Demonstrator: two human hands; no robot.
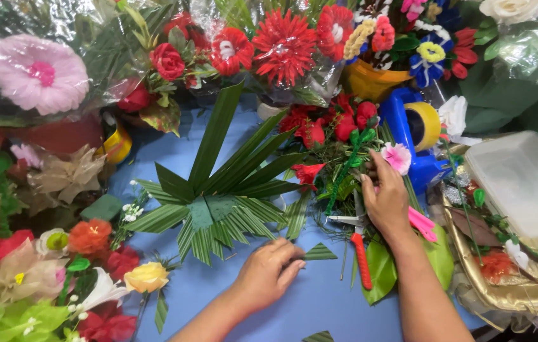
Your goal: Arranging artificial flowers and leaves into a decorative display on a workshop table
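Currently left hand point(268, 273) flat, open, pinning leaf fan point(218, 190); keep it steady. Right hand point(385, 199) grasps flower stems point(345, 166); choose one gently.

Leaf fan point(218, 202) mid-table, scissors point(358, 244) to its right, flower bunches point(281, 44) behind, tray point(516, 291) far right.

Two bare forearms, no sleeves, short-nailed fingers point(289, 268)

We seem to be in a florist's craft workshop. Around the palm-leaf fan point(218, 190) on the blue surface point(320, 297) crowd wrapped red bouquets point(281, 47) behind it, loose artificial flowers point(91, 253) at its left, and red-handled scissors point(359, 247) at its right.
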